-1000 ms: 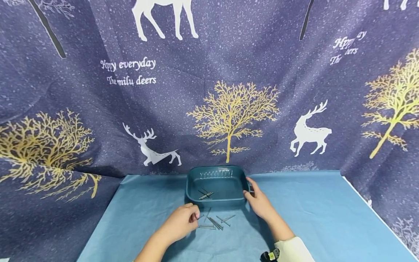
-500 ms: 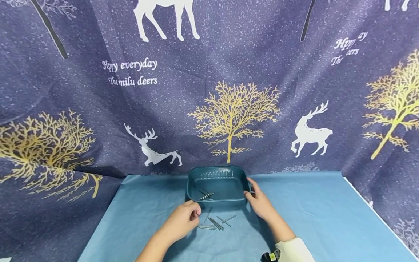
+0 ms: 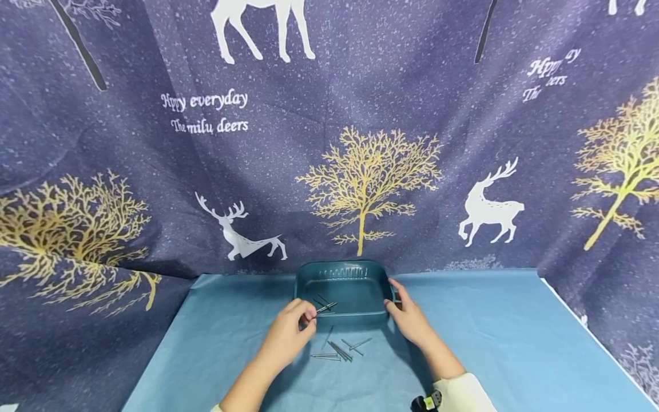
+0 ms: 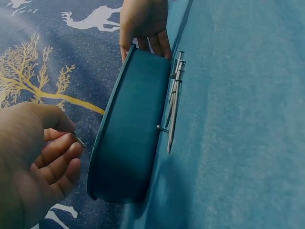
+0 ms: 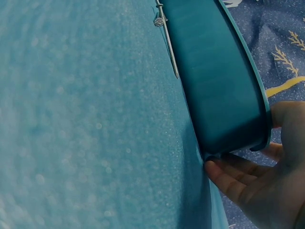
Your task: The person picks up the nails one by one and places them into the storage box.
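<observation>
A teal rectangular dish (image 3: 360, 318) stands at the back of the table, with a few nails (image 3: 326, 307) lying inside it. At the dish's front left rim, my left hand (image 3: 285, 335) pinches a nail (image 4: 79, 140) between thumb and fingertips; only its end shows in the left wrist view. My right hand (image 3: 410, 321) grips the dish's right end, the thumb at the rim and the fingers against the side, as the right wrist view (image 5: 271, 176) also shows. Several loose nails (image 3: 340, 351) lie on the cloth in front of the dish.
A light blue cloth (image 3: 504, 332) covers the table. Behind the dish hangs a dark blue curtain (image 3: 329, 189) printed with deer and trees. A small black device (image 3: 426, 402) sits by the right sleeve.
My left hand has risen from beside the loose nails to the dish's front left rim, carrying a nail. The right hand keeps its hold and the dish stays in place.
</observation>
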Tool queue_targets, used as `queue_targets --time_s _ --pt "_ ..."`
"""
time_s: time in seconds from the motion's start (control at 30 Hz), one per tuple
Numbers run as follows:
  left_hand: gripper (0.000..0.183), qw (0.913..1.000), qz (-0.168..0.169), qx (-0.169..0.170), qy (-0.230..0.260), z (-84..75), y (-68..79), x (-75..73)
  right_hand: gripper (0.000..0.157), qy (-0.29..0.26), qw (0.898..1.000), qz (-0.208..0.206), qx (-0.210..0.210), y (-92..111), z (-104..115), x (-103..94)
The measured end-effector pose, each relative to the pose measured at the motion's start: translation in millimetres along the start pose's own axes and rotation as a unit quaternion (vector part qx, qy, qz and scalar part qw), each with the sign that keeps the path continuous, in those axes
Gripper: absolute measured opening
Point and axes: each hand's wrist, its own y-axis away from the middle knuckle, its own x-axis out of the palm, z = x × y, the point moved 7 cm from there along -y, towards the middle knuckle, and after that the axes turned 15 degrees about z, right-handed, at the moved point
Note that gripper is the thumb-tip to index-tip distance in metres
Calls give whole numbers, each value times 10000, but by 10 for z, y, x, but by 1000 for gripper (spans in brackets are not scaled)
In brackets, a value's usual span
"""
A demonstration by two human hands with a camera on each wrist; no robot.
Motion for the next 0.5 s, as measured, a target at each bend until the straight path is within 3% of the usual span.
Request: queue_targets --time_s 0.33,0.5 --pt "8 9996 -261 40 108 -8 -188 -103 60 61 10000 -2 73 16 19 -9" --pt "11 9993 -339 -104 83 19 -281 -130 61 111 9999 7 99 23 22 -11"
